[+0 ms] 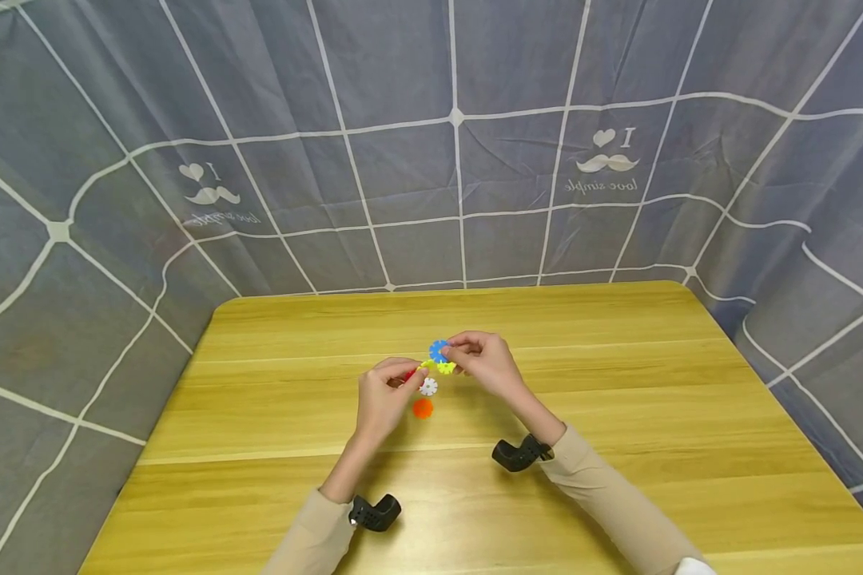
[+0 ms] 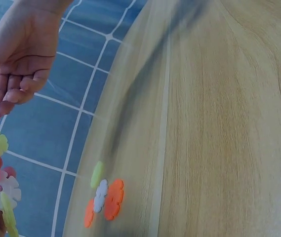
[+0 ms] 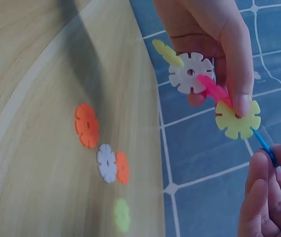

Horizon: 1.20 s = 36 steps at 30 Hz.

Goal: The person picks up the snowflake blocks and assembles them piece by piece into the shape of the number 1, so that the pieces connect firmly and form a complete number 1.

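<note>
Wood-grain desk [image 1: 633, 383] with rounded far corners, grey-blue curtain [image 1: 395, 72] beyond the desk's far edge and along both sides, white grid lines [image 1: 456, 117], printed hearts [image 1: 604, 137], mustaches [image 1: 608, 164], mirrored lettering [image 1: 602, 185]

A blue notched plastic disc [image 1: 438, 350] and, toward six o'clock of it, an orange scalloped plastic disc [image 1: 423, 408] — both smooth. Yellow-brown wood-grain tabletop [image 1: 604, 391]: smooth, glossy toward six o'clock. Grey, white-lined cloth curtain [image 1: 395, 88] at twelve o'clock — matt, creased.

Pinches a blue notched plastic disc [image 1: 438, 350] in the right hand [image 1: 491, 366] at frame centre; just left, grips a red plastic piece [image 1: 409, 374] in the left hand [image 1: 383, 399]. Lower, shows a round orange disc [image 1: 423, 409] on a yellow wood-grain table [image 1: 259, 415].
</note>
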Each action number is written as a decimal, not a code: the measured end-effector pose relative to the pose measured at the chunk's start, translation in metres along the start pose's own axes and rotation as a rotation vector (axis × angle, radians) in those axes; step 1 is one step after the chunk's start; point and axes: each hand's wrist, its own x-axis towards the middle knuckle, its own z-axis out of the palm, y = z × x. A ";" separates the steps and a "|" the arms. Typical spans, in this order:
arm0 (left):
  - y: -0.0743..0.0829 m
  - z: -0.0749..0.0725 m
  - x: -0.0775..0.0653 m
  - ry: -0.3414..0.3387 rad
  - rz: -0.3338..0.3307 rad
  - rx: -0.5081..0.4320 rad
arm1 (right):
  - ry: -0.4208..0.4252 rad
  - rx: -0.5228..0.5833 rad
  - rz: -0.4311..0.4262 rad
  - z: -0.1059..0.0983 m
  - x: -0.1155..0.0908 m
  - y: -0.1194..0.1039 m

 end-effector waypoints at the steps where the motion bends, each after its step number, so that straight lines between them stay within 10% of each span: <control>1: -0.005 0.001 0.001 0.000 0.005 -0.002 | 0.001 0.004 0.004 0.000 0.000 -0.001; 8: -0.006 0.002 0.000 0.013 0.078 0.026 | 0.007 0.011 0.020 0.001 -0.003 -0.006; 24: -0.003 0.013 -0.003 0.215 0.467 0.218 | -0.015 0.113 0.056 -0.004 -0.010 -0.016; 36: 0.000 0.015 -0.003 0.252 0.502 0.272 | -0.012 0.144 0.080 -0.002 -0.014 -0.016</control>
